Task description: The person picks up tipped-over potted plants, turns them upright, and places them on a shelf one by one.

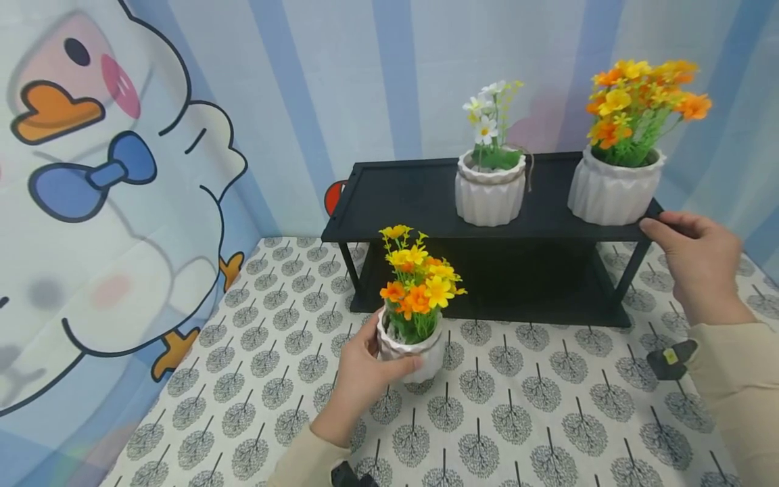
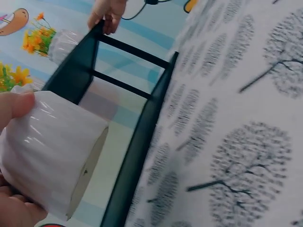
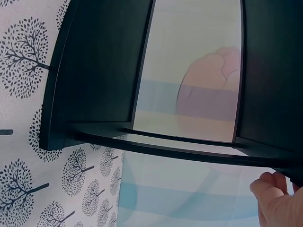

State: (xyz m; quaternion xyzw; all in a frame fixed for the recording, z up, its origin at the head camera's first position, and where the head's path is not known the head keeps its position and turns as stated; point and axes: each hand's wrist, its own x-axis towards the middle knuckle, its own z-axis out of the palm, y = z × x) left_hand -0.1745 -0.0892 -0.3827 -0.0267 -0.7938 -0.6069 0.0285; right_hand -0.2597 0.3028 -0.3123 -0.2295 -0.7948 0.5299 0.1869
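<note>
My left hand (image 1: 365, 372) grips a white fluted flowerpot (image 1: 426, 355) with yellow and orange artificial flowers (image 1: 420, 284). Its underside shows in the left wrist view, so the pot (image 2: 52, 151) is held up off the cloth, in front of the black two-tier shelf (image 1: 402, 199). At the shelf's right end, my right hand (image 1: 706, 257) pinches the top board's corner, thumb in front. On that board stand a pot with white flowers (image 1: 489, 193) near the middle and another pot with orange and yellow flowers (image 1: 615, 189) by the right end.
A tree-patterned cloth (image 1: 487, 419) covers the table. Behind the shelf hangs a blue striped backdrop (image 1: 341, 81), with a cartoon duck (image 1: 122, 237) on the left. Thin black bars (image 3: 189, 153) join the shelf's two boards at the end.
</note>
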